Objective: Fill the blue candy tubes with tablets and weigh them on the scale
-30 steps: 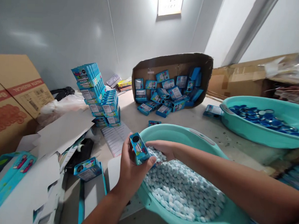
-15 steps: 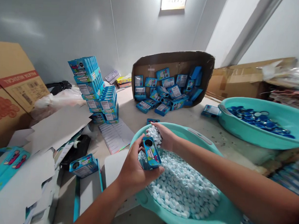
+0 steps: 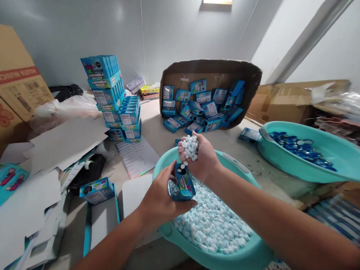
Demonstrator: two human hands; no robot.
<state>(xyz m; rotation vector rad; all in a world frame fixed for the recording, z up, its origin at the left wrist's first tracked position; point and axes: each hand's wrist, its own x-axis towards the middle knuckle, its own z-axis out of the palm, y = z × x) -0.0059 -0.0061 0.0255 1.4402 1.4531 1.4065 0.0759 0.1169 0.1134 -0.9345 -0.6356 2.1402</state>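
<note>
A small blue box [image 3: 184, 183] with a dark round hole near its top end is held tilted in my left hand [image 3: 161, 196], thumb and fingers around its sides. Just above it, my right hand [image 3: 204, 158] cups a heap of small white candies [image 3: 190, 146], palm turned up toward the box. A few candies lie at the hole, between palm and box. Both hands are over a turquoise basin [image 3: 236, 265], which holds a mass of white candies [image 3: 214, 224].
A tipped cardboard carton [image 3: 211, 66] holds blue boxes behind the basin. Stacked blue boxes [image 3: 105, 96] stand left. Another turquoise basin [image 3: 346, 158] with blue lids is at right. Cardboard sheets [image 3: 63, 146] and an open blue tray [image 3: 102, 227] lie on the left.
My right hand has risen and turned its palm of candies more into view. Candies now lie at the box's hole. The camera view has shifted slightly.
</note>
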